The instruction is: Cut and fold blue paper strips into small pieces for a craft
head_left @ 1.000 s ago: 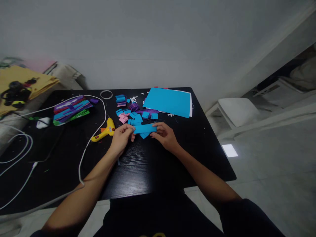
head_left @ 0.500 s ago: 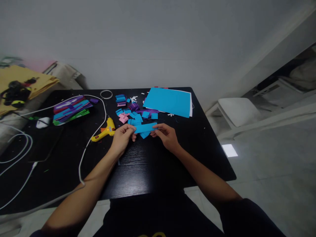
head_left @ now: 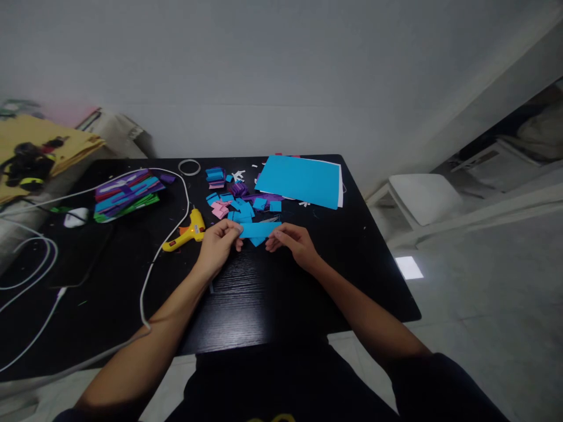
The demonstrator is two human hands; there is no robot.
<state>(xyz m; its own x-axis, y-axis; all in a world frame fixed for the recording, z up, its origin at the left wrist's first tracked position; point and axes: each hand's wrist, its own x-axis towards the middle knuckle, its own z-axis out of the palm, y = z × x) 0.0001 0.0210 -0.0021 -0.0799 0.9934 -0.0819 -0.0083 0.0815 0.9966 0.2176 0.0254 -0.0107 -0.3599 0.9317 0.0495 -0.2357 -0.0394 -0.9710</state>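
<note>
A flat blue paper strip (head_left: pixel 259 230) stretches between my two hands, just above the table. My left hand (head_left: pixel 219 239) pinches its left end between thumb and fingers. At the right end, my right hand (head_left: pixel 295 241) is closed on the strip's lower corner. Under and behind the strip lie small cut blue paper pieces (head_left: pixel 241 212), and pink pieces (head_left: pixel 220 209) are beside them. Part of a pair of scissors (head_left: pixel 270 220) shows behind the strip; the rest is hidden. A yellow glue gun (head_left: pixel 189 232) rests left of my left hand.
Blue sheets (head_left: pixel 303 180) lie at the table's back right. A bundle of coloured strips (head_left: pixel 127 194), a white earbud case (head_left: pixel 76 217) and a phone (head_left: pixel 81 258) are on the left. A white cable (head_left: pixel 152 269) crosses the table near my left forearm. A white stool (head_left: pixel 417 199) stands to the right.
The strip's right end has tipped slightly down, and my right fingers have shifted lower along that end. The scissors behind it now show. My left hand holds its place.
</note>
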